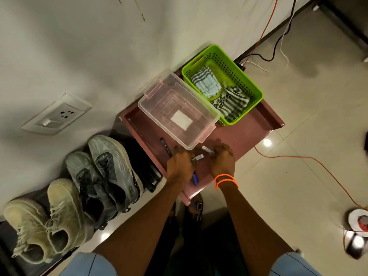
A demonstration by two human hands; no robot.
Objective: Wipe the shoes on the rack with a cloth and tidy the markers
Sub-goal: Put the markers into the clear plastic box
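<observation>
Both hands work over the pink table (247, 134). My left hand (179, 164) grips a white marker (199, 157) and a blue-capped marker (195, 179) that pokes out below the fist. My right hand (222, 160) pinches another white marker (207, 149). A black marker (165, 146) lies loose on the table beside the clear plastic box (179, 112). Striped cloths (221, 92) sit in the green basket (253, 90). On the dark rack (147, 168) to the left stand a grey pair of shoes (107, 174) and a dusty beige pair (43, 222).
A wall socket (57, 114) is on the white wall at the left. Red, black and white cables (298, 158) trail over the tiled floor at the right. A round cable reel (358, 220) lies at the far right edge. My sandalled feet (196, 206) stand under the table's near edge.
</observation>
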